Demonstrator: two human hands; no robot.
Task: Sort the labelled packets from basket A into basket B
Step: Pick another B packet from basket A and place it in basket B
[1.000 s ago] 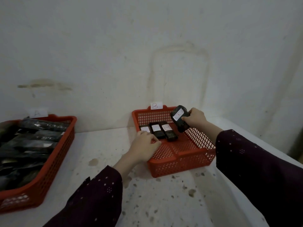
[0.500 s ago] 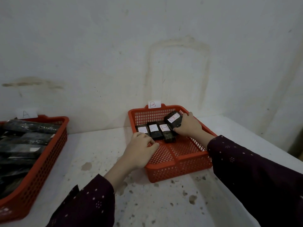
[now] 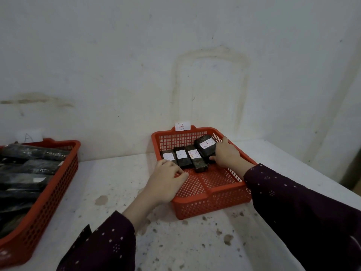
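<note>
The fourth packet (image 3: 206,147), dark with a white label marked B, sits in basket B (image 3: 213,192) at about one o'clock of the basket's floor, its long axis running roughly from five toward eleven, tilted and leaning on the third of the three packets (image 3: 183,158) already lined side by side along the far wall; it is not yet flat in the row; the right hand (image 3: 226,154) lies just at four o'clock of it, fingers curled round its near end and right edge, grasping it; the left hand (image 3: 166,178) rests at the basket's nine o'clock rim, fingers loosely bent over the edge and touching the mesh, holding nothing but the basket itself; the right is plainly the nearer, and the setting-down probably turns on swinging the near end parallel with its neighbours; basket A (image 3: 58,173), well apart at nine o'clock on the desk (image 3: 117,192), holds many dark packets unsorted.
</note>
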